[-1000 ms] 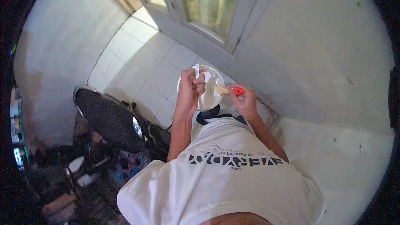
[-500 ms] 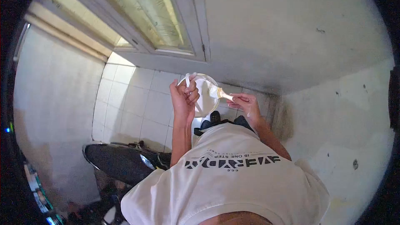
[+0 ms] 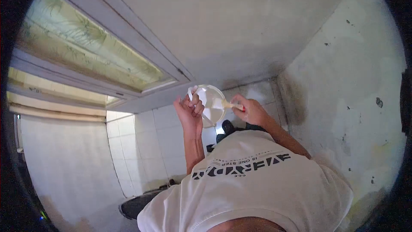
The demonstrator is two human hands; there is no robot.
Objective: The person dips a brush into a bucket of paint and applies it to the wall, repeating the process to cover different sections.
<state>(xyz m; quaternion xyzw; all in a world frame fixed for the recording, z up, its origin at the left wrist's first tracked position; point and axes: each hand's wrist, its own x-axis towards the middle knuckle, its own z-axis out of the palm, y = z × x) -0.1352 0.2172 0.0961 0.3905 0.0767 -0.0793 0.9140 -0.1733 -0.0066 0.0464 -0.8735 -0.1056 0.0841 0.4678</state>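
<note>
The left hand (image 3: 192, 109) has its fingers curled about the handle (image 3: 190, 94) of a white bucket (image 3: 219, 91), which sits in front of the body above the tiled floor (image 3: 148, 135), its near-left side partly covered by that hand. The right hand (image 3: 254, 114) grips a brush (image 3: 233, 105), fingers closed on it, bristle end at the bucket's right rim. A curtained glass panel (image 3: 98, 45) and a plain wall (image 3: 240, 30) stand beyond; a chipped wall (image 3: 352, 90) flanks the right. The white shirt (image 3: 266, 189) partly hides a dark rounded object (image 3: 139, 204).
</note>
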